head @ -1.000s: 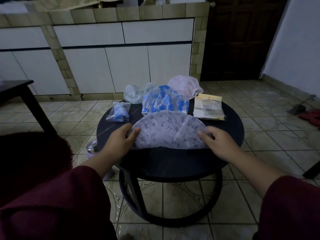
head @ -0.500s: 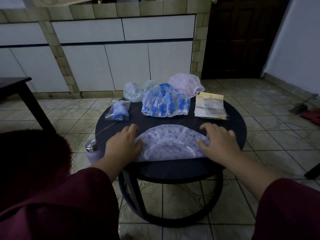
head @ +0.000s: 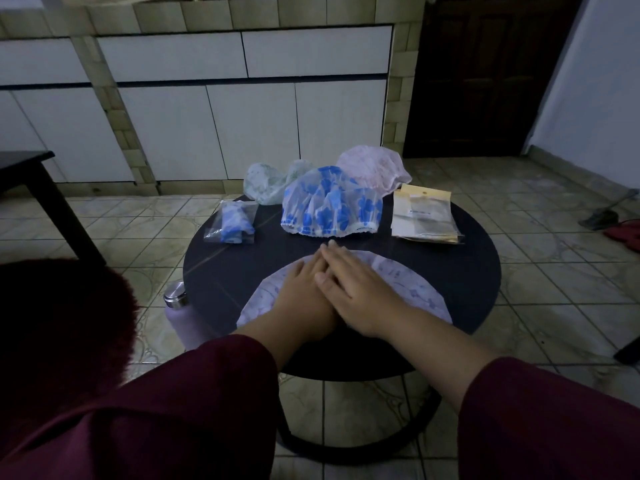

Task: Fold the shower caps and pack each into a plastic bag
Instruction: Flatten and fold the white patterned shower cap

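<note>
Hands flat, fingers straight: left hand (head: 304, 292) and right hand (head: 360, 292) side by side, touching, pressing lavender shower cap (head: 412, 289) on round black table (head: 460, 271), frame center. Plastic bags (head: 424, 216) upper right of table.

The middle of the pale patterned shower cap (head: 408, 285) lies hidden under the left hand (head: 304, 296) and right hand (head: 360, 299); the right hand overlaps the left hand's fingers; print on the packet of plastic bags (head: 424, 216) is too small to read; the surface (head: 467, 271) hides part of the bottle (head: 180, 313); the red thing (head: 627, 233) is cut off at the right edge.
</note>
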